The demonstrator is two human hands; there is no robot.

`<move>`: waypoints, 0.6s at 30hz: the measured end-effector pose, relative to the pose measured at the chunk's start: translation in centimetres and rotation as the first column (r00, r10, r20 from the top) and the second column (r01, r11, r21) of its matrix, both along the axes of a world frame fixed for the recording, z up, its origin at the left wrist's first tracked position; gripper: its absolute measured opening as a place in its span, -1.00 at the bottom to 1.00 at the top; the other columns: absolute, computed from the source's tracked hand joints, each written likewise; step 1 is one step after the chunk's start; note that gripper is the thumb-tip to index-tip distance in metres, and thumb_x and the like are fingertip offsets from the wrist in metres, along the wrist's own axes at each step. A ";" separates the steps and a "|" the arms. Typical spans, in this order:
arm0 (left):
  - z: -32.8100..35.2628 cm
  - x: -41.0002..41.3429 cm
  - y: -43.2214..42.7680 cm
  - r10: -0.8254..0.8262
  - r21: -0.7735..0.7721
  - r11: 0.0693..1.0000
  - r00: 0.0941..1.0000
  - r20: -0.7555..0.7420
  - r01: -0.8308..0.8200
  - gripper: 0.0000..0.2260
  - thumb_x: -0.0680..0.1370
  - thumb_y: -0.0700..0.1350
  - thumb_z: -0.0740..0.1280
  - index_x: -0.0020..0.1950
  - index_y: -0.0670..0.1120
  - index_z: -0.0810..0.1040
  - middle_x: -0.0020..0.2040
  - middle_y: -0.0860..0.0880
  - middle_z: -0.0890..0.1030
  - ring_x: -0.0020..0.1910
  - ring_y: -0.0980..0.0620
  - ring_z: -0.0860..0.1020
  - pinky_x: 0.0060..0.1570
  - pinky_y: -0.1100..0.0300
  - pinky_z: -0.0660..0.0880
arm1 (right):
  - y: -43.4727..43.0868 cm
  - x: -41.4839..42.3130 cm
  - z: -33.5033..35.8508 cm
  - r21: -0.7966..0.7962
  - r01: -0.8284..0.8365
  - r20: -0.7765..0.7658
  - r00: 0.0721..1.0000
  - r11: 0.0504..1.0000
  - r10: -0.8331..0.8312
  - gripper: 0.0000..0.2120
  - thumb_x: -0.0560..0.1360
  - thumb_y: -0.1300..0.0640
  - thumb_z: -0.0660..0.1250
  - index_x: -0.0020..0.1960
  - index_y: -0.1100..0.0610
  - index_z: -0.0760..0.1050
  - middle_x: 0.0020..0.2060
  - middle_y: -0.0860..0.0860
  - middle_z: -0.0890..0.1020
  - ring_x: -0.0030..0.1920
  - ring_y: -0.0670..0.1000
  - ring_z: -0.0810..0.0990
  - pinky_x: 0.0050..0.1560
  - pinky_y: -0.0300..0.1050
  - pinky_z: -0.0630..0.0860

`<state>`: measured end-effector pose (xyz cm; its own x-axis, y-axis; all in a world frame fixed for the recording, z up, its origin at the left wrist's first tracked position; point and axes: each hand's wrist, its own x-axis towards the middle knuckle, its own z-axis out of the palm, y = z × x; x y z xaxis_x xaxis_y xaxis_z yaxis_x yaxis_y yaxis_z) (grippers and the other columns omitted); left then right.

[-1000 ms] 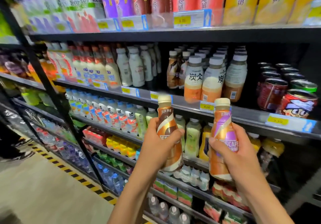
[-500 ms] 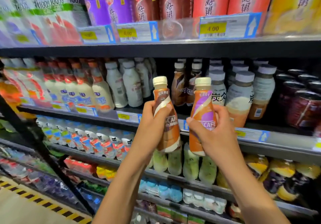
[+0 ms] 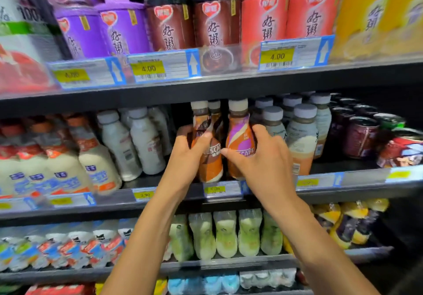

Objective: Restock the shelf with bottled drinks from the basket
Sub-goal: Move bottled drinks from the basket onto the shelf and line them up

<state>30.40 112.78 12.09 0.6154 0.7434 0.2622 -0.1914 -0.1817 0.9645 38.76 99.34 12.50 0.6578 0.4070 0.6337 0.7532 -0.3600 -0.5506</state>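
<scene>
The left hand's [image 3: 183, 157] fingers [image 3: 202, 138] are curled round a brown coffee bottle [image 3: 211, 164]. The right hand's [image 3: 263, 164] fingers [image 3: 231, 152] wrap an orange-and-purple coffee bottle [image 3: 240, 134] in the same way, each hand gripping 1 bottle at mid-body. The 2 bottles stand upright, just beside each other, with their bases at the front edge of the middle shelf [image 3: 366, 186], right above a yellow price tag [image 3: 215, 189]. More brown bottles sit behind them. White milk bottles [image 3: 146, 143] stand to the left, grey-capped bottles [image 3: 302, 134] touch the right hand's side, and dark cans [image 3: 359, 139] stand further right.
</scene>
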 end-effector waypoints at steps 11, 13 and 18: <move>-1.2 2.4 2.4 -0.028 0.055 0.998 0.996 -0.089 0.033 -0.76 0.51 -0.13 0.46 0.13 0.03 0.52 0.03 0.06 0.68 -0.12 0.21 0.65 -0.15 0.24 0.54 | 2.4 1.1 -1.5 -0.264 0.120 0.115 0.989 0.957 -0.092 -0.53 0.46 -0.24 0.40 -0.07 0.05 0.20 -0.16 -0.02 0.33 -0.09 0.21 0.56 -0.22 -0.06 0.28; -1.8 2.6 2.9 -0.037 0.050 0.998 0.995 -0.088 0.041 -0.77 0.51 -0.15 0.47 0.11 0.04 0.52 0.03 0.05 0.69 -0.10 0.20 0.65 -0.15 0.26 0.54 | 2.9 1.1 -2.2 -0.237 0.170 0.227 0.967 0.957 -0.116 -0.54 0.38 -0.18 0.51 -0.11 0.09 0.33 -0.21 0.01 0.35 -0.25 0.21 0.58 -0.32 -0.09 0.25; -2.3 2.7 4.0 -0.079 0.065 0.994 0.990 -0.114 0.087 -0.77 0.49 -0.12 0.48 0.03 0.20 0.60 0.00 0.17 0.70 0.03 0.19 0.64 0.06 0.17 0.53 | 3.9 1.4 -3.4 -0.147 0.243 0.347 0.920 0.959 -0.180 -0.44 0.13 -0.01 0.69 -0.18 0.16 0.37 -0.35 0.07 0.45 -0.56 0.13 0.48 -0.52 -0.19 0.12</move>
<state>33.12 116.80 9.75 0.7022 0.6710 0.2379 -0.1009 -0.2369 0.9663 40.14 103.25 9.08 0.5098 0.4111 0.7557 0.7747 -0.6013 -0.1956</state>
